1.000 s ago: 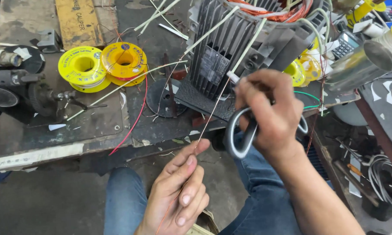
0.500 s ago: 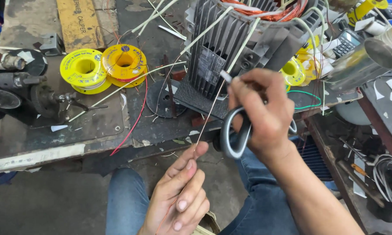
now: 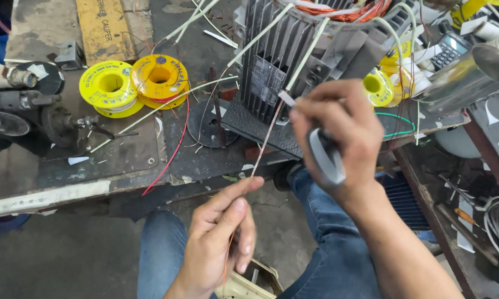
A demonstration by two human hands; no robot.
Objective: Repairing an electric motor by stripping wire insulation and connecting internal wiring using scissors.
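Both hands' fingers [image 3: 239, 213] pinch the thin wire [image 3: 267, 141] taut between them.

Two yellow spools [image 3: 133, 83] on dark workbench [image 3: 66, 166], loose red wire [image 3: 174, 147] beside, calculator [image 3: 451, 50] upper right, metal cylinder [image 3: 471, 75] near it.

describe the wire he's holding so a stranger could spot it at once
Start at the grey finned motor housing on the dark workbench. A thin copper-coloured wire slants down from it, stretched between the right hand and left hand. Unlike the loose red wire lying nearby, it is taut.
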